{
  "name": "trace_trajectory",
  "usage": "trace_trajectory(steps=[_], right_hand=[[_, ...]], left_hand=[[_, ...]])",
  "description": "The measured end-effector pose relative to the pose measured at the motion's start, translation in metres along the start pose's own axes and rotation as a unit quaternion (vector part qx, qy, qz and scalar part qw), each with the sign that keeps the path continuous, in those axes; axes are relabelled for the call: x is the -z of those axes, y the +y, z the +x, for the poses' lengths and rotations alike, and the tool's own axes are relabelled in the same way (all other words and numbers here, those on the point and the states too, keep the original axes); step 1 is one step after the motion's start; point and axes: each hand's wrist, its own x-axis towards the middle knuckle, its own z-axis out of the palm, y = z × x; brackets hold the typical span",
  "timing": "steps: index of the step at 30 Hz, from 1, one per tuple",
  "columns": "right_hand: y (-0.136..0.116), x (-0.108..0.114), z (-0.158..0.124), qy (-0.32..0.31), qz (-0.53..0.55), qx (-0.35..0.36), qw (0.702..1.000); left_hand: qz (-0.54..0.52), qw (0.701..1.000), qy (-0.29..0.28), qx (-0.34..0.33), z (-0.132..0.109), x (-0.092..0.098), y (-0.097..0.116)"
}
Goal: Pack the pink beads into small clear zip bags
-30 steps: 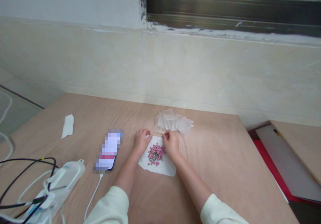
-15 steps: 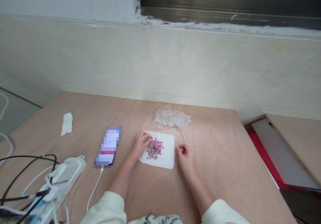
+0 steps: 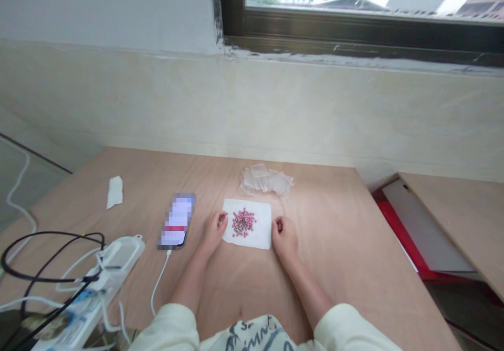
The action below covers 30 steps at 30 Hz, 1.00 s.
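Lowered since the earlier frame: left hand [image 3: 214,230] and right hand [image 3: 284,237], now resting on a plywood table [image 3: 334,225], one on either side of a white paper sheet [image 3: 263,238]. Left fingers [image 3: 222,218] loosely curled, tips at the sheet's left edge, pinching nothing. Right fingers [image 3: 279,226] likewise curled and empty, just beside the sheet's right edge. At the middle of the sheet, between the hands and untouched, a heap of pink-headed metal-shank pins [image 3: 243,222]. Farther back on the table, a loose pile of clear plastic bags [image 3: 266,179]. To the left, a smartphone [image 3: 177,221] with pixelated screen, on a white charging cable [image 3: 159,283]; beyond it, a white tissue [image 3: 115,192]. At near left, a white power strip [image 3: 118,259] amid black cable [image 3: 51,234].
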Motion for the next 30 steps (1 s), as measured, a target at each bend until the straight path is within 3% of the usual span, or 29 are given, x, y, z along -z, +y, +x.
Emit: trace_trajectory(steps=[4,10,30], right_hand=[[0.001,-0.002,-0.001,0.011,-0.008,0.008,1.0],[-0.001,-0.001,-0.002,0.018,-0.024,0.007,1.0],[-0.002,-0.002,-0.001,0.033,-0.058,0.027,0.997]], left_hand=[[0.003,1.0,0.004,0.017,-0.027,0.01,-0.006],[0.009,0.998,-0.055,-0.012,-0.055,0.018,-0.004],[0.046,0.996,-0.048,-0.054,-0.058,0.02,-0.001]])
